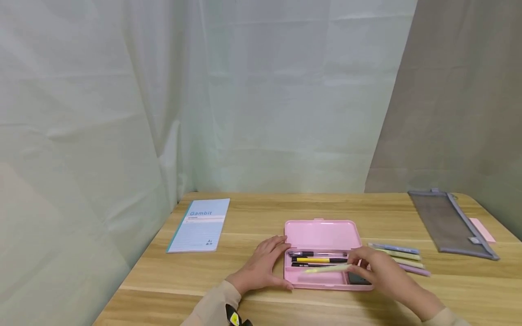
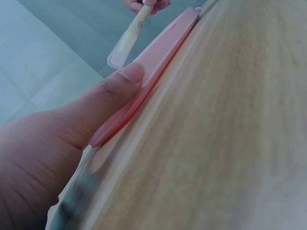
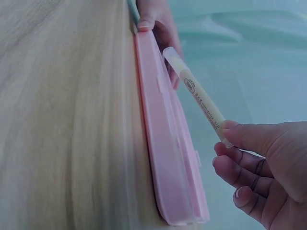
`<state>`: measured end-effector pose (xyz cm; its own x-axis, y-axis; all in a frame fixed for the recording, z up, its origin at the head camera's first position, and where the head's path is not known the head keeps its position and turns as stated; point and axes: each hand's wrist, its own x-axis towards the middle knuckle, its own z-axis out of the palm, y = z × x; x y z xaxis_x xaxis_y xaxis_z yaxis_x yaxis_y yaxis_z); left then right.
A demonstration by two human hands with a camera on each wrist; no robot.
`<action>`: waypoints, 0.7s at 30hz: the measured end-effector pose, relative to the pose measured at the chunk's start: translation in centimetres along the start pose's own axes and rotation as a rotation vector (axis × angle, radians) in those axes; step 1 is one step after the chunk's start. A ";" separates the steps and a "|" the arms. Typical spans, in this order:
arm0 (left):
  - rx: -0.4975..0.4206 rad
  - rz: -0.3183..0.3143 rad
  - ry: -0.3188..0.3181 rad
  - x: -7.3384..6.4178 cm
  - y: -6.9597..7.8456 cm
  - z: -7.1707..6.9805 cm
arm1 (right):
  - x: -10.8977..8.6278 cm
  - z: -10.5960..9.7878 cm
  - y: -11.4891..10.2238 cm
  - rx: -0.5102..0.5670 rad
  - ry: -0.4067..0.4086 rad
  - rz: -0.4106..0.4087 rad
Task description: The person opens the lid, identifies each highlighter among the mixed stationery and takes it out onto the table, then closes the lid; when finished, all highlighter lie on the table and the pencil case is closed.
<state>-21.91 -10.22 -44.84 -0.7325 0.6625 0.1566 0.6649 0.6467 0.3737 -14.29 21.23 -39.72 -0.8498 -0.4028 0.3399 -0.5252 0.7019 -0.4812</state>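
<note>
An open pink pencil case lies on the table with its lid tipped back. Beside its left end is my left hand, fingers extended along that side and the thumb touching the front corner. My right hand pinches a pale yellow highlighter by one end between thumb and fingertips. The highlighter's clear-capped end slants over the case's front compartment. Inside the case's back compartment are a clear pen, a yellow and black pen and a black pen. A dark block, partly covered by my right hand, sits at the front right.
Several highlighters lie in a row right of the case, partly behind my right hand. A grey mesh zip pouch lies farther right, with a pink strip next to it. At the left is a light blue notebook.
</note>
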 end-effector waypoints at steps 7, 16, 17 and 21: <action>-0.005 -0.006 -0.005 0.0 0.1 0.0 | -0.8 -1.1 0.6 0.022 0.009 0.024; -0.012 -0.016 -0.013 0.1 0.2 -0.1 | -2.1 -2.2 1.3 -0.006 0.133 -0.016; -0.013 -0.019 -0.014 0.1 0.2 0.0 | -2.2 -2.3 1.5 -0.004 0.141 -0.013; -0.015 -0.025 -0.017 0.1 0.1 0.0 | -2.9 -2.8 1.9 0.003 0.149 0.029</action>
<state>-21.90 -10.09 -44.77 -0.7463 0.6525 0.1317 0.6439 0.6576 0.3910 -12.75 25.38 -39.40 -0.8486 -0.2910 0.4418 -0.5012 0.7097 -0.4951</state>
